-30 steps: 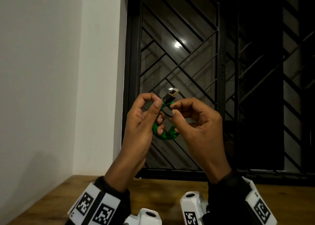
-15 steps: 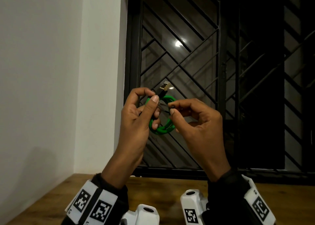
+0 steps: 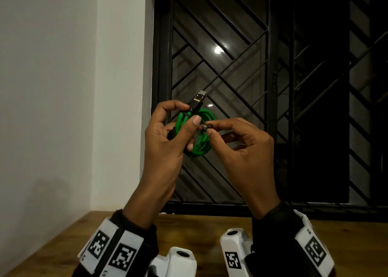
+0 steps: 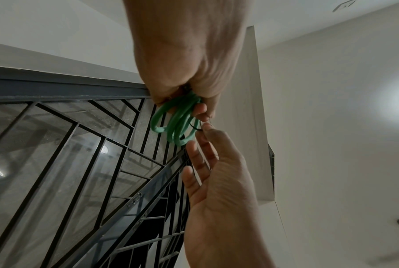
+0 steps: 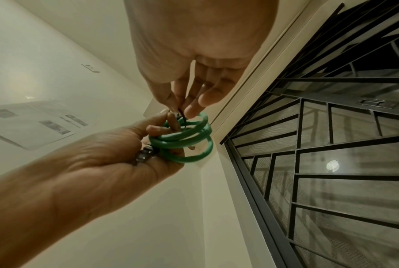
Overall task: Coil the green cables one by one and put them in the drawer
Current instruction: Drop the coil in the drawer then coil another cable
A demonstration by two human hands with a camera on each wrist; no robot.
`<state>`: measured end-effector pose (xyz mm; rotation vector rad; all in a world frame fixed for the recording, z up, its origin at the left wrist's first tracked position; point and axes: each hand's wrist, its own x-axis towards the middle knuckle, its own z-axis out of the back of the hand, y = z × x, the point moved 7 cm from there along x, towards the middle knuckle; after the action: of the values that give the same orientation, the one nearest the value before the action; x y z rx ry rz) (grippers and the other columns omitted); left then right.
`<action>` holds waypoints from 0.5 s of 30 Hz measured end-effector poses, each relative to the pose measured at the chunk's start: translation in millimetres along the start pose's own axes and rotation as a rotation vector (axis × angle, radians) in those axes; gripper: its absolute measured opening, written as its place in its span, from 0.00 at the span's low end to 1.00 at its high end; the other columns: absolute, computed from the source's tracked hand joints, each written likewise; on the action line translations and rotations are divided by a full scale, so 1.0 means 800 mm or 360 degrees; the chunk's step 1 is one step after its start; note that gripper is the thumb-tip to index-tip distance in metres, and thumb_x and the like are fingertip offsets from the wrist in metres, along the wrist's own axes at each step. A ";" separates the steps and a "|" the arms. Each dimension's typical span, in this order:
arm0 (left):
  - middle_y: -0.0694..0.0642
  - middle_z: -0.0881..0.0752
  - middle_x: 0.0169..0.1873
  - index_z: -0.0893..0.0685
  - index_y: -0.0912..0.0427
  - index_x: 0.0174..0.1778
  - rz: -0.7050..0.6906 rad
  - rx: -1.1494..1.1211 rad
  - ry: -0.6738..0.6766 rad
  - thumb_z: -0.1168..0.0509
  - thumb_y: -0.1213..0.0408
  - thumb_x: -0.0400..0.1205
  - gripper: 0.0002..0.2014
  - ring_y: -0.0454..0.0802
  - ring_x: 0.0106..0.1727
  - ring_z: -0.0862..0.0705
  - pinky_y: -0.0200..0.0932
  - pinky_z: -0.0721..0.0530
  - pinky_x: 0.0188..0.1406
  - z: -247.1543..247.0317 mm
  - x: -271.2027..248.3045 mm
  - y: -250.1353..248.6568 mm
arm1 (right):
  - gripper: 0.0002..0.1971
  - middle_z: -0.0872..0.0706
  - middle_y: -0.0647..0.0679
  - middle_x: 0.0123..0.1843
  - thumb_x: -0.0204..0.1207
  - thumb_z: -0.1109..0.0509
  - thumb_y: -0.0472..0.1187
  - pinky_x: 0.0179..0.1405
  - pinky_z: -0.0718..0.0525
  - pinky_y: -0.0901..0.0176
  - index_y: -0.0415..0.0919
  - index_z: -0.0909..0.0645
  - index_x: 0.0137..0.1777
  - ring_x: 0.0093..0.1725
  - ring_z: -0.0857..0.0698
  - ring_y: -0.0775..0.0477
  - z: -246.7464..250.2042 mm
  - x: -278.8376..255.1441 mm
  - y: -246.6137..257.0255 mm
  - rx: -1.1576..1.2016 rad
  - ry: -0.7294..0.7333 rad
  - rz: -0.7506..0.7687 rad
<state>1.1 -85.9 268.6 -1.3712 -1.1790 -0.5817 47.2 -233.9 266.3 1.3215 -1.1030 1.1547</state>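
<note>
One green cable [image 3: 201, 134] coiled, clamped in left hand [image 3: 168, 142]; right hand [image 3: 241, 151] pinching thin dark end, possibly tie. Keep loops pinched, wrap snug.

The cable [image 3: 200, 142] has a smooth, matt green sheath that looks like rubber or plastic; its plug [image 3: 200, 96] is shiny metal on a black plastic body; the table [image 3: 63, 243] is matt wood with visible grain; the window grille [image 3: 220, 67] is dark matt metal before glossy glass; the wall [image 3: 52, 88] is smooth matt white
</note>
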 end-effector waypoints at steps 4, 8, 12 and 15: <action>0.72 0.15 0.54 0.22 0.52 0.59 0.0000 -0.0017 -0.0017 0.29 0.61 0.77 0.15 0.43 0.29 0.21 0.47 0.16 0.35 0.001 -0.001 0.000 | 0.04 0.09 0.53 0.47 0.77 0.22 0.35 0.42 0.16 0.70 0.40 0.08 0.50 0.46 0.10 0.55 -0.001 0.000 0.000 0.0016 0.0010 0.0010; 0.73 0.15 0.55 0.22 0.52 0.58 -0.0011 -0.0018 -0.0022 0.29 0.62 0.78 0.15 0.41 0.30 0.20 0.43 0.16 0.33 0.000 -0.001 0.001 | 0.04 0.09 0.52 0.47 0.77 0.23 0.35 0.41 0.16 0.69 0.40 0.08 0.51 0.46 0.10 0.54 0.000 0.001 -0.002 0.0043 0.0010 0.0010; 0.72 0.15 0.56 0.22 0.54 0.60 -0.0033 0.0019 -0.0035 0.30 0.63 0.79 0.15 0.41 0.33 0.16 0.39 0.15 0.32 -0.002 -0.003 0.003 | 0.05 0.09 0.53 0.48 0.78 0.23 0.35 0.40 0.10 0.58 0.41 0.08 0.52 0.45 0.09 0.52 -0.001 0.001 -0.004 0.0075 0.0022 -0.0010; 0.72 0.15 0.54 0.23 0.54 0.61 -0.0029 0.0007 -0.0070 0.30 0.65 0.80 0.14 0.41 0.34 0.16 0.40 0.15 0.33 0.001 -0.004 0.005 | 0.05 0.09 0.53 0.49 0.78 0.23 0.36 0.37 0.09 0.52 0.42 0.09 0.52 0.44 0.09 0.52 -0.002 0.000 -0.003 0.0108 0.0037 -0.0016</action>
<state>3.5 -85.4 264.2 -1.3767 -1.2289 -0.5638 49.6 -232.2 266.4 1.3607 -1.0470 1.2063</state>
